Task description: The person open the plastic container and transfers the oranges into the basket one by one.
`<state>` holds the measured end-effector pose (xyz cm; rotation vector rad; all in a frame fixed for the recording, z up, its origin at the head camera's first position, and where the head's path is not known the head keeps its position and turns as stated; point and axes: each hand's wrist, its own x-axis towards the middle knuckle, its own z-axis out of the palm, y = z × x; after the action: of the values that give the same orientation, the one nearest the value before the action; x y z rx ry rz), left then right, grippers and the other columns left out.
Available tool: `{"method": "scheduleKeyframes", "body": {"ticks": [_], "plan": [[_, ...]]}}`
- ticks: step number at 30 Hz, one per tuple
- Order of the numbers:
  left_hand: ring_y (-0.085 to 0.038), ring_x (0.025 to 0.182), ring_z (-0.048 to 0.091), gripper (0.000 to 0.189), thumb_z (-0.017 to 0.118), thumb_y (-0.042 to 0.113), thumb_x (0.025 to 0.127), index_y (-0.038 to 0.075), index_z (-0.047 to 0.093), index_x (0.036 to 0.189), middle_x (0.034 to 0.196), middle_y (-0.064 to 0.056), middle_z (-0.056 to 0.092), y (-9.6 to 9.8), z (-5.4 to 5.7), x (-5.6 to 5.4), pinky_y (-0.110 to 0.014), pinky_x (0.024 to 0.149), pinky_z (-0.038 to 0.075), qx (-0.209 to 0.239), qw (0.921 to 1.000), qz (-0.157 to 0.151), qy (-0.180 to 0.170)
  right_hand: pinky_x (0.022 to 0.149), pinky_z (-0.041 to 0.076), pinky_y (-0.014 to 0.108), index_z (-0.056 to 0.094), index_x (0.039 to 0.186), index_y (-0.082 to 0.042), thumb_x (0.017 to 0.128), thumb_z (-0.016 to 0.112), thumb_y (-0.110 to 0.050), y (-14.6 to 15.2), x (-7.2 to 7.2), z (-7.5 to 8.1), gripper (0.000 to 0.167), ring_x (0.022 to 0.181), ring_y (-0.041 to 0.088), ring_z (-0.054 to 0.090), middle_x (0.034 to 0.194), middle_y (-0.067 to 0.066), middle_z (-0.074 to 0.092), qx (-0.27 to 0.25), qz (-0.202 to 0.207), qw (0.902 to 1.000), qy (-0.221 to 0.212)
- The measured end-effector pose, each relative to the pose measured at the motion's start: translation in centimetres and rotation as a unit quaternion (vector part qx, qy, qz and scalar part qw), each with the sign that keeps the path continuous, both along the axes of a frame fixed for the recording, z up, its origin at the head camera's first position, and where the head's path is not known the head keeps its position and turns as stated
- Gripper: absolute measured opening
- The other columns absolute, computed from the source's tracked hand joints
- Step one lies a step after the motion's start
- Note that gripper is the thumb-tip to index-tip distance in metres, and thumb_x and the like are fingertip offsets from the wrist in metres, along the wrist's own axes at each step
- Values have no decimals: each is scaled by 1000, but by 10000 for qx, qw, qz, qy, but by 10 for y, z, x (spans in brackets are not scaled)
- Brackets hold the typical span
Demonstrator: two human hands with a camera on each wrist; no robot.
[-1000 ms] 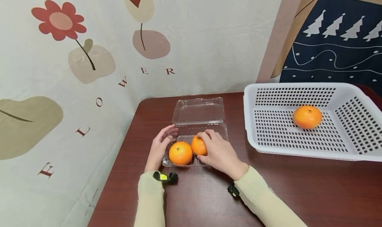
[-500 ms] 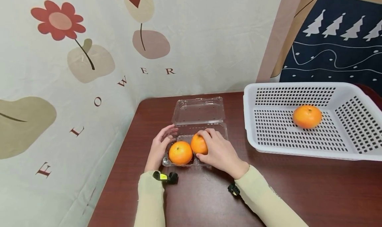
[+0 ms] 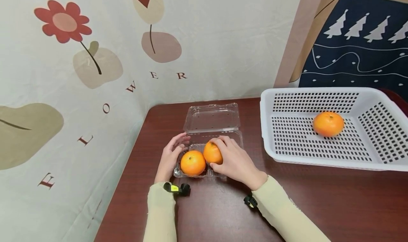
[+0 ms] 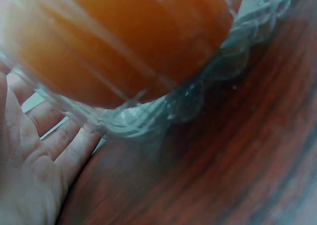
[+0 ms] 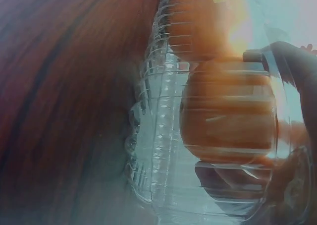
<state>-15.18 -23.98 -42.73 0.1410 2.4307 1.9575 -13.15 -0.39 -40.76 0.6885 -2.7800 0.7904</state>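
A clear plastic clamshell box [image 3: 200, 137] lies with its lid [image 3: 211, 118] folded back on the table. One orange [image 3: 193, 163] sits in the front left of the box. Beside it my right hand [image 3: 234, 160] grips a second orange [image 3: 213, 153], fingers over its top and thumb at its near side. The right wrist view shows this gripped orange [image 5: 228, 111] through the ribbed box wall, low inside the box. Along the box's left side rests my left hand [image 3: 170, 157], fingers loosely extended; in the left wrist view its fingers [image 4: 74, 140] touch the plastic wall.
A white perforated basket [image 3: 269, 136] stands at the right, with one orange [image 3: 328, 124] in it. The dark red wooden table [image 3: 210, 213] ends at a printed cloth [image 3: 223, 58] behind and to the left.
The orange in my right hand has shifted very slightly upward, and the hand with it. My left hand, the other oranges and the basket look unchanged.
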Motion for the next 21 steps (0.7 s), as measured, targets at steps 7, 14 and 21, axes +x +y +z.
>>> {"method": "scheduleKeyframes", "body": {"ticks": [7,14,21], "plan": [[-25,112,48,38,43,6,92,13,45,130,123,-10,52,0,0,-1,-37,92,41,44,10000,-36,8,66,47,31,45,122,-26,66,69,-43,3,-1,4,63,100,14,43,119,-2,42,-215,44,9998,-39],[-25,111,48,38,43,6,92,13,45,129,123,-9,52,0,0,-1,-36,92,41,38,10000,-17,-9,68,46,30,43,123,-27,68,68,-43,5,-1,7,62,97,13,43,117,-3,42,-369,97,9992,-124],[-25,112,48,38,44,7,92,13,45,130,123,-9,52,0,-1,0,-36,92,41,22,10000,-40,22,65,45,28,44,122,-28,67,67,-43,6,-1,11,62,98,12,42,115,-5,42,-366,100,9993,-58]]}}
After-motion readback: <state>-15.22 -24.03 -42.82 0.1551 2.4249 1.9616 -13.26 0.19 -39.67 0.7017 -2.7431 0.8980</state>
